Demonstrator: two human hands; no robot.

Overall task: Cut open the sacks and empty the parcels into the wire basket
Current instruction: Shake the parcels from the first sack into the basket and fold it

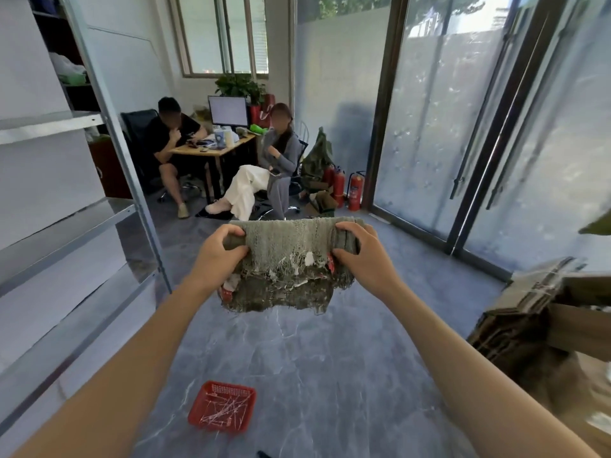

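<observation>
Looks like a small office that doubles as a stockroom, tbh. There's a wooden desk (211, 150) at the back with a monitor (228, 111) on it and clutter all over the top. Two people (168, 137) sit at it, one in a black office chair (134, 127). A potted plant (239, 85) sits behind the desk under a window (224, 34). Right of the desk, red fire extinguishers (355, 190) stand beside big frosted glass doors (426, 110). Left of the desk, nearer the camera, is metal shelving (49, 123). Well off to the desk's right is a stack of flattened cardboard (515, 312).
</observation>
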